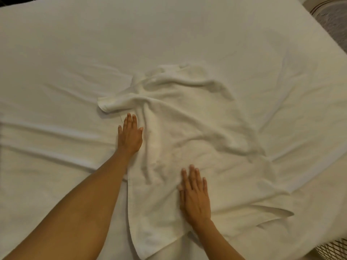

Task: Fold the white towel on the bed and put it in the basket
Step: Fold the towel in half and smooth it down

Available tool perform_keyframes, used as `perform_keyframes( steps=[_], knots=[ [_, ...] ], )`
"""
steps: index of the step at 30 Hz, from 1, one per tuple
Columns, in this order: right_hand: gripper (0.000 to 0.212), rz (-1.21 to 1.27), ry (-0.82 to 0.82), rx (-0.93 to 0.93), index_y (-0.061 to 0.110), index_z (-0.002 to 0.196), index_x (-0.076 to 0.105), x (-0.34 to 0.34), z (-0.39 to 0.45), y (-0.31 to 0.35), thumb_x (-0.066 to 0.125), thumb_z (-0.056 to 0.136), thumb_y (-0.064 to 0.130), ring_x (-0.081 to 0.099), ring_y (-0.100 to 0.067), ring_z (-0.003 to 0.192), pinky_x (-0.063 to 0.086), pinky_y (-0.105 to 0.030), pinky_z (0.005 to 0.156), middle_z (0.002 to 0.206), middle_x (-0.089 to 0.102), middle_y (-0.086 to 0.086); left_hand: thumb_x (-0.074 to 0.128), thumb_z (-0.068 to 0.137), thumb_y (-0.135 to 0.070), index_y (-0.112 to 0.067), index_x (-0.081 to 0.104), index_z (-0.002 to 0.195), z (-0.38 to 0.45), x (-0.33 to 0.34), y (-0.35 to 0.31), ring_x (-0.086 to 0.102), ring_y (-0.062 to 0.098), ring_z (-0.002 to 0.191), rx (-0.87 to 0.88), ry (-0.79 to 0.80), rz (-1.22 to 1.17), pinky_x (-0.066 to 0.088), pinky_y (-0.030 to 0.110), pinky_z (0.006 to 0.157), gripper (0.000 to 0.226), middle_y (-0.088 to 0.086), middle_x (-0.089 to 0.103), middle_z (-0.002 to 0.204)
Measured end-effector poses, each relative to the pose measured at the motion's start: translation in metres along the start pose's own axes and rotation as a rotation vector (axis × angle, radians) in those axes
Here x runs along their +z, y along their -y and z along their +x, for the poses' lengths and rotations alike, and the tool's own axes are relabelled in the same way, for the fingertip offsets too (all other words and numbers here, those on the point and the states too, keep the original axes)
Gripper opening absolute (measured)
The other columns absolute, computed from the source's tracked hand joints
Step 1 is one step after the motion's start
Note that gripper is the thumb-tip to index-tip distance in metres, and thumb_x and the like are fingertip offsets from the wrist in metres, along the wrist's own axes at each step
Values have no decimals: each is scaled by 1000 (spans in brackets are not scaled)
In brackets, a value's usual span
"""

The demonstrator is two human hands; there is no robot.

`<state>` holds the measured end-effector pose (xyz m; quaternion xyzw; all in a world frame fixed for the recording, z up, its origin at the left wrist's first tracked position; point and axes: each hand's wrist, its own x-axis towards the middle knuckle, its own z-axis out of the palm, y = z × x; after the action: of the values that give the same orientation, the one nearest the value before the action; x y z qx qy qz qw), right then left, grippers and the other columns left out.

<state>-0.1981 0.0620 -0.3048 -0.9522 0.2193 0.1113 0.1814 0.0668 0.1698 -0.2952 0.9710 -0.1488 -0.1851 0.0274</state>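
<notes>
A white towel [180, 132] lies crumpled and partly spread across the middle of the bed, its near end reaching the bed's front edge. My left hand [130, 135] rests flat, palm down, on the towel's left edge, fingers pointing away from me. Palm down too, my right hand [195, 194] presses flat on the near right part of the towel. Neither hand holds anything. The towel's far end is bunched into ridges, with one corner curled out to the left. A woven basket [336, 249] shows at the bottom right corner, mostly cut off.
The bed's white sheet [75, 53] is wrinkled around the towel and smooth toward the far side. A grey striped cloth or rug [332, 21] shows past the bed's top right corner. The bed's right edge runs diagonally down the right.
</notes>
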Motion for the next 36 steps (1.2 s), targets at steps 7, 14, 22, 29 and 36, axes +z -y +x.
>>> perform_keyframes(
  steps=[7,14,22,29,36],
  knots=[
    [60,8,-137,517,3,143,34,-46,25,-123,25,90,29,36,-37,137,30,-55,107,149,35,-23,30,102,-31,-8,8,152,54,-46,-85,3,23,150,241,-82,70,9,43,121,59,10,-1,161],
    [63,60,-14,665,16,148,-17,-41,28,-198,16,99,37,-4,-26,147,0,-47,118,159,-11,-11,28,103,-33,-7,7,152,103,-49,-197,3,24,150,524,-83,258,13,42,120,59,11,-3,161],
    [66,79,-79,674,17,148,-13,-6,39,-209,4,90,43,3,-28,147,3,-50,115,158,-9,-12,16,104,-35,-17,5,153,158,-40,-263,3,25,150,562,95,300,11,43,120,53,10,1,161],
    [63,88,-210,674,12,151,8,10,40,-212,7,95,41,18,-32,142,12,-53,112,158,13,-16,28,104,-28,-14,34,145,184,-33,-288,16,29,147,625,118,218,17,44,117,45,14,19,158],
    [63,62,-210,680,16,152,0,11,40,-211,5,95,43,3,-25,147,-2,-46,115,160,-3,-10,60,90,-33,-10,44,131,188,-26,-310,50,28,124,822,26,461,21,40,114,49,12,53,133]
  ],
)
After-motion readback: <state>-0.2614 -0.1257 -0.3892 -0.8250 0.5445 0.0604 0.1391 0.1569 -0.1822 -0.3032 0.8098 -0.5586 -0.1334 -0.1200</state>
